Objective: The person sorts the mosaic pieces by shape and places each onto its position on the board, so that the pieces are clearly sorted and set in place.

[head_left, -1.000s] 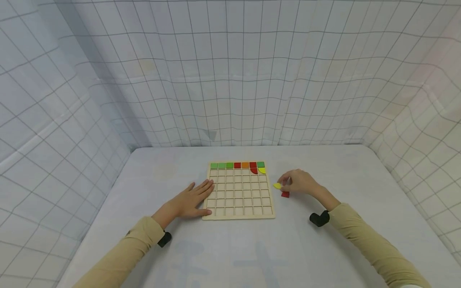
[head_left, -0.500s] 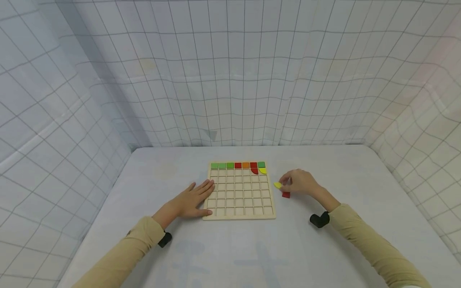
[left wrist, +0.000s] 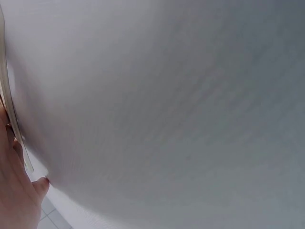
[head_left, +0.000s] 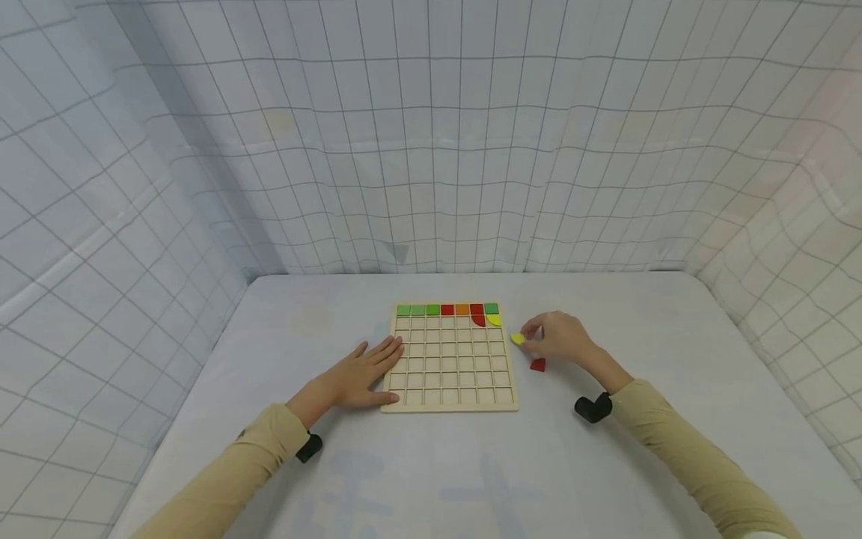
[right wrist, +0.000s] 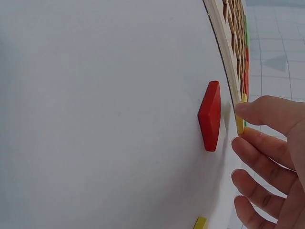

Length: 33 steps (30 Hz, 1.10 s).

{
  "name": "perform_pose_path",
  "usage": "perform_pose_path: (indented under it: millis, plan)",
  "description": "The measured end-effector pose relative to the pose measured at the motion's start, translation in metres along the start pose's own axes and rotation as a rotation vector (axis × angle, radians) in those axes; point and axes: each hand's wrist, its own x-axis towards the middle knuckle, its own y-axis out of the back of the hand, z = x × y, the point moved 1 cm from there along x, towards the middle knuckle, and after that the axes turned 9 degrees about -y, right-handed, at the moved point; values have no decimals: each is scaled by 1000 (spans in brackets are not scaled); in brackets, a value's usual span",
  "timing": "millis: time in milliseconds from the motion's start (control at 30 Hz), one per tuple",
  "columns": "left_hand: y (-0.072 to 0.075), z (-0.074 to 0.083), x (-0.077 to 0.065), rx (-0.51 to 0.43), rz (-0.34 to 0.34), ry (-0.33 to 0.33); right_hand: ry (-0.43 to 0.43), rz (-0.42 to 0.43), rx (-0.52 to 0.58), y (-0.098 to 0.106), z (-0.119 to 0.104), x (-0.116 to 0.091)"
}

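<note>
Just off the right edge of the board (head_left: 441, 363), you've got the yellow piece (head_left: 517, 339) pinched between thumb and finger of your right hand (head_left: 560, 337). It's bright and flat with a rounded side, though the right wrist view shows it edge-on — basically a thin strip, partly covered by your thumb, so its full outline is hard to read. Your left hand (head_left: 358, 378) rests fingers-apart on the board's left edge, mostly cut off in its own wrist view. A red piece (head_left: 537, 364) lies near your right hand, and another yellow bit (right wrist: 200, 223) is cropped — can't tell its shape.
</note>
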Motion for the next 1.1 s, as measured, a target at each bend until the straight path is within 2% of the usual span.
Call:
perform_pose_path:
  millis: [300, 767, 967, 1100]
  plan:
    - [0, -1, 0, -12, 9, 3, -4, 66, 4, 4, -10, 9]
    - [1, -2, 1, 10, -4, -6, 29, 102, 32, 1, -27, 22]
    - [1, 1, 1, -1, 0, -2, 24, 121, 57, 1, -41, 26]
    - [1, 1, 0, -5, -3, 7, 17, 102, 54, 0, -51, 29]
